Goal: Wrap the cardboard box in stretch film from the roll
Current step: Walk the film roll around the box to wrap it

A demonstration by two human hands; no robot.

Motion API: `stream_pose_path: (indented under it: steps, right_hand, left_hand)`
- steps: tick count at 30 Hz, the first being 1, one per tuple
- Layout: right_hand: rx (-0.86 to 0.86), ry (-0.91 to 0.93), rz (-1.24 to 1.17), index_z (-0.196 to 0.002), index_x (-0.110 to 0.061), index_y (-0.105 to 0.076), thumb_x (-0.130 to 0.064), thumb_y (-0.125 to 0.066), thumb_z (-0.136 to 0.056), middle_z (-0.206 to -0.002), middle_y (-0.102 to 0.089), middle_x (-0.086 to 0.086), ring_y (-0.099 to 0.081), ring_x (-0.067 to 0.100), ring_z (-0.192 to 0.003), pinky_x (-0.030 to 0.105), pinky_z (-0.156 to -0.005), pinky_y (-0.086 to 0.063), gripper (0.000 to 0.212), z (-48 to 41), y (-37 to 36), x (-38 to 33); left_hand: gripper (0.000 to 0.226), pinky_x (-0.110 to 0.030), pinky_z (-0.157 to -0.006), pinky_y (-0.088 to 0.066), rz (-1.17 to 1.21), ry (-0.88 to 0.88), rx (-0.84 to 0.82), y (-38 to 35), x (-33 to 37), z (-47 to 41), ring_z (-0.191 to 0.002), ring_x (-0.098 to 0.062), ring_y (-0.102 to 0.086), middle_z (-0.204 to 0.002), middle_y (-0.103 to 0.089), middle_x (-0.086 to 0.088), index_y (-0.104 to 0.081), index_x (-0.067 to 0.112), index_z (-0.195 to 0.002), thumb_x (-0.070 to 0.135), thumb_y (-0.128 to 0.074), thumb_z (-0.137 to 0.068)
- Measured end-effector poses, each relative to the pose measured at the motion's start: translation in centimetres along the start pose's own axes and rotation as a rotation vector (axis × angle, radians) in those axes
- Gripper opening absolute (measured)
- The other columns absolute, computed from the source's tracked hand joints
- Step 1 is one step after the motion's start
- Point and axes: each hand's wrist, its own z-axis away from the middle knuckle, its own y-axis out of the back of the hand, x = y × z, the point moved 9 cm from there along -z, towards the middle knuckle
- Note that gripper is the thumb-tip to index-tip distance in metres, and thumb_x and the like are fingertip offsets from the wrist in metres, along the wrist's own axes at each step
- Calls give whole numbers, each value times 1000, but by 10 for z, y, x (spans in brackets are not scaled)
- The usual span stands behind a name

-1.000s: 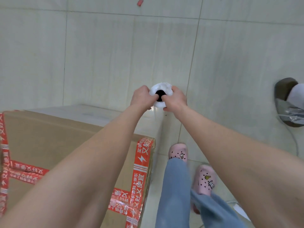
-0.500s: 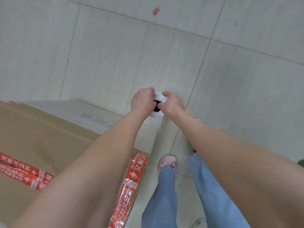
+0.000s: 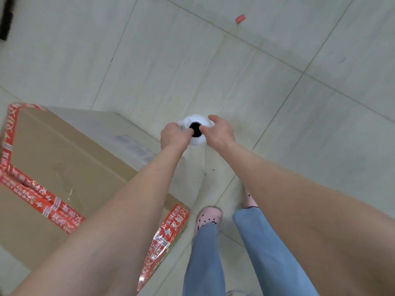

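Observation:
A large cardboard box with red printed tape stands on the floor at the left. Its far side is covered by cloudy stretch film. The white film roll stands upright past the box's corner, seen from above with its dark core hole. My left hand grips the roll's top on the left, with fingers hooked at the core. My right hand grips it on the right, thumb at the core. A sheet of film runs from the roll toward the box.
Pale floor tiles spread all around. My legs in blue jeans and pink clogs stand just right of the box's near corner. A small red scrap lies on the floor far back. A dark object sits at the upper left edge.
The view has swung round the box corner, so the box's far side and left corner show more. Both hands keep their grip on the roll. My feet have stepped.

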Motion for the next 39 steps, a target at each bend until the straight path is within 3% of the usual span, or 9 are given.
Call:
stream_pose_path:
  steps: [5,11,15,17,23,28,32,36,39]
  right_hand:
    - [-40,4,136,-117,-11,-54,-17,-48,-94,-117,-59,11,-53,27,-95,27,-73,-36,24,0,-9,-6]
    - [-38,-31,168,-104,-9,-55,-13,-44,-93,-93,-56,5,-50,24,-82,29,-60,-35,16,-5,-10,-10]
    - [-57,1,264,-100,-9,-51,-14,-44,-94,-96,-51,3,-49,23,-86,27,-61,-33,11,-9,-12,-21]
    - [-57,-1,227,-100,-12,-52,-13,-47,-90,-95,-52,3,-50,23,-85,24,-59,-34,11,-11,-13,-23]
    - [5,-1,268,-128,-19,-49,-18,-63,-81,-106,-59,3,-50,18,-85,27,-72,-38,48,-23,-9,-31]
    - [29,61,351,-129,-24,-50,-17,-59,-81,-117,-62,3,-57,21,-95,26,-72,-41,49,-37,-25,-66]
    - [6,139,361,-129,-23,-50,-12,-61,-79,-126,-54,3,-54,19,-112,22,-76,-37,52,-50,-46,-102]
    - [6,108,295,-134,-19,-44,-20,-66,-79,-127,-50,5,-54,22,-105,26,-74,-39,59,-56,-65,-112]
    - [-64,-44,332,-135,-17,-41,-24,-63,-81,-110,-52,5,-59,26,-89,37,-76,-52,59,-57,-80,-102]
  left_hand:
    - [21,-32,-68,-42,-347,-301,-18,0,39,7,-95,-33,-59,-101,-66,-13,-60,8,-101,8,-55,-80]
    - [31,-31,-70,-42,-411,-293,-34,1,45,2,-99,-32,-59,-107,-65,-13,-61,12,-109,5,-50,-81]
    - [41,-31,-78,-46,-402,-353,-55,2,51,-3,-111,-27,-56,-118,-63,-6,-58,20,-123,10,-53,-84]
    - [45,-32,-84,-47,-432,-392,-61,2,57,-5,-113,-26,-56,-122,-62,-4,-57,22,-127,9,-52,-84]
    - [26,-34,-71,-49,-501,-442,-50,8,68,-16,-93,-31,-61,-102,-65,-9,-64,11,-105,8,-55,-80]
    - [16,-29,-62,-39,-255,-255,-27,37,42,-44,-81,-27,-55,-92,-61,-6,-61,12,-95,16,-58,-80]
    - [12,-35,-62,-54,-18,-65,-13,57,13,-67,-72,-30,-65,-77,-61,-8,-52,12,-69,18,-60,-76]
    - [20,-37,-61,-58,193,106,-8,68,-14,-76,-59,-29,-68,-69,-64,-11,-49,10,-63,21,-60,-75]
    - [19,-30,-60,-56,240,195,-89,68,-24,-78,-51,-26,-66,-67,-66,-11,-56,7,-73,25,-57,-80]
